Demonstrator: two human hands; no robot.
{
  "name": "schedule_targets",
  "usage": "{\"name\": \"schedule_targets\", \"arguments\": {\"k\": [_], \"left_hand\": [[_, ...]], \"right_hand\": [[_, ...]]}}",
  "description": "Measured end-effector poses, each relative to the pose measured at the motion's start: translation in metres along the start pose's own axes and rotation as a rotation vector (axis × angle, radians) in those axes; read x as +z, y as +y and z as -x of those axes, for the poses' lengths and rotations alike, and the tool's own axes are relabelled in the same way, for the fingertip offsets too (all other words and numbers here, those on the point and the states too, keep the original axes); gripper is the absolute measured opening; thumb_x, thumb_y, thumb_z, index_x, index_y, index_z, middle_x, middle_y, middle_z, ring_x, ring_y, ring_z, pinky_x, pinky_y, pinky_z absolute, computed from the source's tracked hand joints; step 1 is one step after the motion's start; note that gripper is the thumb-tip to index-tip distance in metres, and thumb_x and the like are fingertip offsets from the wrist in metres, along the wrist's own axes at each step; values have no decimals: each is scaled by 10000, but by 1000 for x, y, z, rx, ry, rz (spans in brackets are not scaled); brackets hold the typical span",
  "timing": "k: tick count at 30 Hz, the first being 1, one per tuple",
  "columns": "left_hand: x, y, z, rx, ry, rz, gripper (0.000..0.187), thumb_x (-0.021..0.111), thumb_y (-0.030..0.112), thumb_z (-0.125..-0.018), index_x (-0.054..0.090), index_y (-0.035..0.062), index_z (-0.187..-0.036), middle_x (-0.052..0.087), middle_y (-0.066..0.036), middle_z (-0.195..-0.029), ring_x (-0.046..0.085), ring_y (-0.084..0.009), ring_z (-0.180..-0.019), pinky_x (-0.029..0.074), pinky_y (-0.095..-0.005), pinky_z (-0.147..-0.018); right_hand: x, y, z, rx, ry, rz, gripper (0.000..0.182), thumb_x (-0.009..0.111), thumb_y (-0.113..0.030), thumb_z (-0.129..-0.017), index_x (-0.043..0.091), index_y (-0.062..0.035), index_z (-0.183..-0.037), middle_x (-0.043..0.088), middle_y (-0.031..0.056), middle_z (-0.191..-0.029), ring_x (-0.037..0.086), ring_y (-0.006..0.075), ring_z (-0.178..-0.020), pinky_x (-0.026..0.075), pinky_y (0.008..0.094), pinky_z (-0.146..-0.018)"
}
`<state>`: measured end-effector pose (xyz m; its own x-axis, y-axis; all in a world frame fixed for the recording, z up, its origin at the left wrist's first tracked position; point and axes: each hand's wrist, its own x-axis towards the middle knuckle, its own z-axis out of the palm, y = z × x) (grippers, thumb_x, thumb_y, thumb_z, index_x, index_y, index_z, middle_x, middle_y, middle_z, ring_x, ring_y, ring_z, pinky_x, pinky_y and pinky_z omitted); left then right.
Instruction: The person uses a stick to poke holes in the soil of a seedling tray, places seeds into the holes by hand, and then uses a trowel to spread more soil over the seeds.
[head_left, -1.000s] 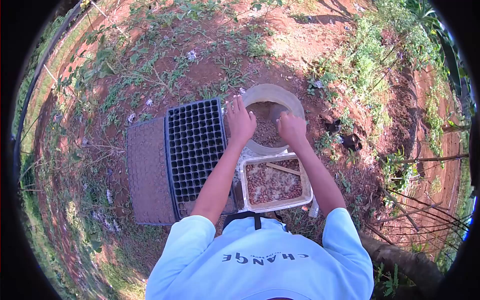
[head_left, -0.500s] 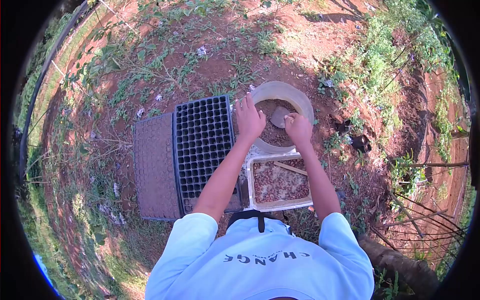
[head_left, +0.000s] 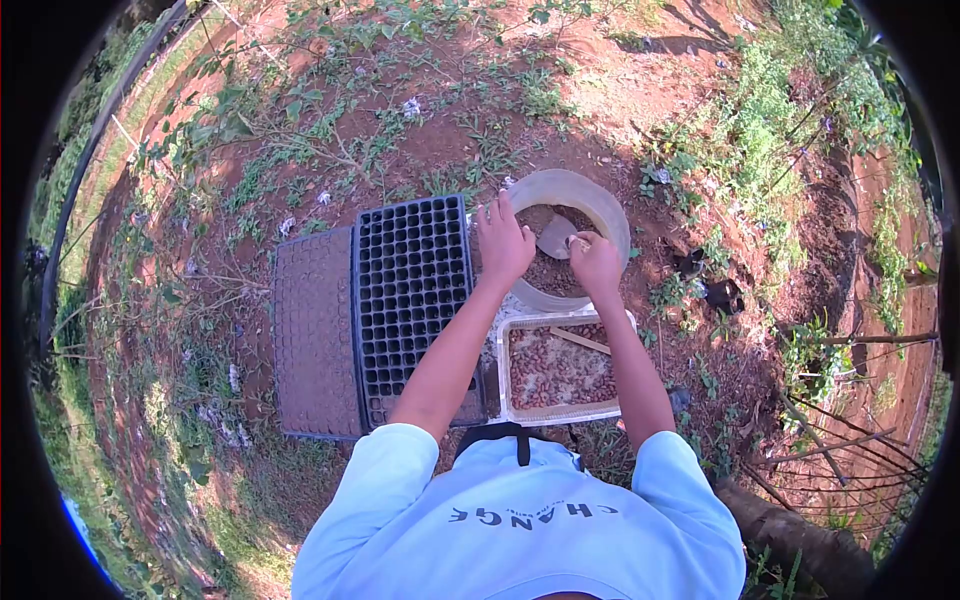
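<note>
A round pale tub [head_left: 612,200] holds dark brown soil [head_left: 553,276]. My left hand [head_left: 505,240] is closed over the tub's left rim, thumb toward the inside. My right hand [head_left: 595,262] reaches over the soil and grips a flat greyish scoop [head_left: 556,238] by its near right end. The scoop's broad part lies against the soil. Left of the tub is a black seedling tray [head_left: 412,285] whose cells are mostly unfilled, with soil in the lowest row. Beside that, another seedling tray [head_left: 315,330] is covered with soil.
Nearest my body, a whitish rectangular container [head_left: 505,375] holds reddish-brown seeds [head_left: 560,375] and a thin wooden stick [head_left: 580,341]. Low weeds and reddish earth surround everything. Dry branches [head_left: 850,440] and a log [head_left: 800,530] lie at the lower right.
The scoop has shifted slightly left within the tub, along with my right hand's grip. My left hand stays at the rim. The whole view has moved a little.
</note>
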<state>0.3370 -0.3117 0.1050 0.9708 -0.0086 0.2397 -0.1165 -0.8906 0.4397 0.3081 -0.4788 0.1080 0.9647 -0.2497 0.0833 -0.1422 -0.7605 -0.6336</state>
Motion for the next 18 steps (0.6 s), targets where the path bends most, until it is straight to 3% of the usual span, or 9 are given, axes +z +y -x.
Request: {"name": "schedule_targets", "arguments": {"k": [18], "left_hand": [[1,0,0,-14,24,21,755,643,186,-788,288,-54,-1410,447,-262,-1314,414,-447,-1226,320,-490,-1087]], "right_hand": [[4,-8,2,-122,20,20,299,640,-310,-854,712,-79,-1029,692,221,-811,684,382,-798,538,472,-759]]}}
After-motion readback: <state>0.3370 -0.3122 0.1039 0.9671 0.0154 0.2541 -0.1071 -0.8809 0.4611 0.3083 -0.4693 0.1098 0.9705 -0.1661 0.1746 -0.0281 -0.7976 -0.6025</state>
